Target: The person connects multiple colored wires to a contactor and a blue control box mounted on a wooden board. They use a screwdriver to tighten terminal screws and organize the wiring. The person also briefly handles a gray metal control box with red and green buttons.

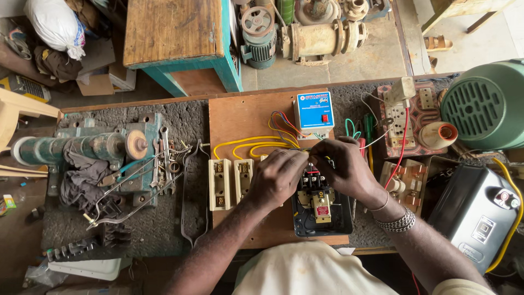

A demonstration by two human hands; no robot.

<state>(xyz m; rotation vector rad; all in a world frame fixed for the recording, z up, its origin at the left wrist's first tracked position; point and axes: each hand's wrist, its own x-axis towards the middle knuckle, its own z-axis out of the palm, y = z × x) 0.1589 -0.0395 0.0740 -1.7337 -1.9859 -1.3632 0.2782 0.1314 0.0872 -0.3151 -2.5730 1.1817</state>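
Observation:
Both hands meet over a black open starter box (322,210) fixed on a brown wooden board (240,112). My left hand (278,177) has its fingers curled at the box's top terminals. My right hand (344,166), with a metal bracelet on the wrist, pinches thin wires at the same spot; what the fingertips grip is hidden. Yellow wires (245,145) loop from there to cream fuse holders (220,184). A blue and white control unit (314,112) sits at the board's top, with coloured wires running down to the hands.
A green bench vise with rags and spanners (103,158) lies on the left. A switchboard with sockets (406,117), a green motor (486,104) and a black box with a yellow cable (477,216) crowd the right. Old pumps (305,35) and a wooden table (174,33) stand beyond the bench.

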